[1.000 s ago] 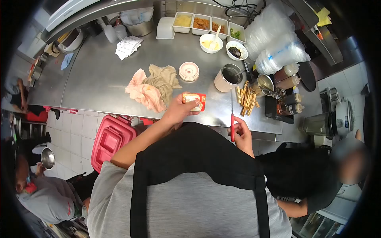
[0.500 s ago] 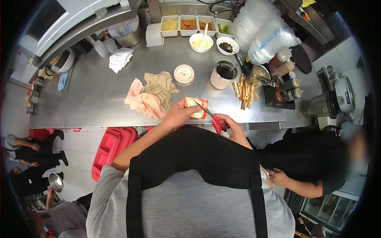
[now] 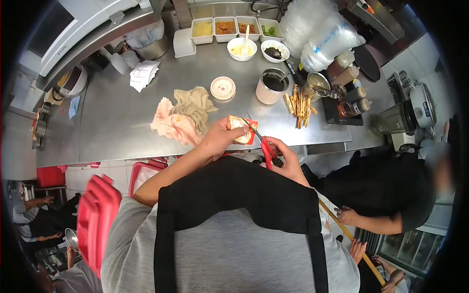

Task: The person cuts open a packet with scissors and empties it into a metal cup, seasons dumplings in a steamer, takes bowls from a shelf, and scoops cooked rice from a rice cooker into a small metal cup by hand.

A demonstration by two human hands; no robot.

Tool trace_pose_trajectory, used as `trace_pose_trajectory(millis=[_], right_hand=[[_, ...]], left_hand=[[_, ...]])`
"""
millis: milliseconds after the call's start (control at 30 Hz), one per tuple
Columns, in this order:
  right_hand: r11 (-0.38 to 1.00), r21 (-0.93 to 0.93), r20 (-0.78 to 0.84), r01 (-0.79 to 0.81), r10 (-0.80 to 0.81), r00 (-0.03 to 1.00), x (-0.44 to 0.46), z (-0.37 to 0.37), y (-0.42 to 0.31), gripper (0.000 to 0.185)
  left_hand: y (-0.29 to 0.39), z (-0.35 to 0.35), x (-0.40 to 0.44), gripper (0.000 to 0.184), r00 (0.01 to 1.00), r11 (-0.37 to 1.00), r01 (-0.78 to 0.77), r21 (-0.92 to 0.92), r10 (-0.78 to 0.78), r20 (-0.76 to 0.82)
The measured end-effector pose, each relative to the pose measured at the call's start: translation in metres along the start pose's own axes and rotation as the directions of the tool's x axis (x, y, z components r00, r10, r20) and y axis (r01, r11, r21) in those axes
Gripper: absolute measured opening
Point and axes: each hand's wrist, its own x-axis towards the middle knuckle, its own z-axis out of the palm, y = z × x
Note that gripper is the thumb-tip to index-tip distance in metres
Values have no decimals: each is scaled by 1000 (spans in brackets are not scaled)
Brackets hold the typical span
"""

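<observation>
The red-handled scissors [image 3: 266, 145] have swung leftward since one second earlier; gripped by the right hand [image 3: 287, 162], their long axis points forward-left onto the red-and-cream packet [image 3: 237, 122], pinched in the left hand [image 3: 218, 139].

Observe the right hand [image 3: 289, 164] in a raised position, brought closer to the left hand [image 3: 219, 140]. Compare the red-handled scissors [image 3: 267, 152]: pointed forward clear of the printed packet [image 3: 237, 122] one second ago, now slanted left with blades across the packet's upper right part. Note the red plastic lid [image 3: 97, 219], shifted outward to the left and tilted up, exposing the pale interior of the red bin [image 3: 140, 167]. Locate the metal bowl [image 3: 72, 239] lower in view, turned more edge-on. At lower right, note a co-worker's hand [image 3: 347, 216] and a yellowish pole [image 3: 338, 222], both absent one second ago.
</observation>
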Motion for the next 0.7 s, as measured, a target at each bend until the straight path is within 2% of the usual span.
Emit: trace_pose_trajectory(millis=[67,167,267,367,500,533,567,700], right_hand=[[1000,-3,13,-21,22,1000,0,5,9,61],[996,29,14,-79,79,997,0,8,15,62],[994,72,-13,-87,88,996,-2,12,2,63],[996,55,-34,-64,66,997,-1,19,-1,62],[994,99,-16,-39,41,999,3,26,24,62],[999,54,-33,-8,9,999,3,28,29,61],[997,73,-18,-36,37,999,2,30,32,60],[988,127,-2,-85,86,996,3,34,29,59]], left_hand=[[-11,-4,2,23,1000,998,-10,-55,11,7],[-11,-7,1,23,996,993,85,-80,-86,-14],[-1,-10,-2,24,998,998,48,-51,-46,46],[10,-9,-7,19,1000,1000,-10,26,9,25],[-15,-18,2,18,997,997,-77,14,77,20],[-19,-22,5,18,995,995,-94,25,93,21],[-22,-25,6,18,994,994,-106,40,106,21],[-8,-28,-2,19,998,994,-65,91,66,-1]])
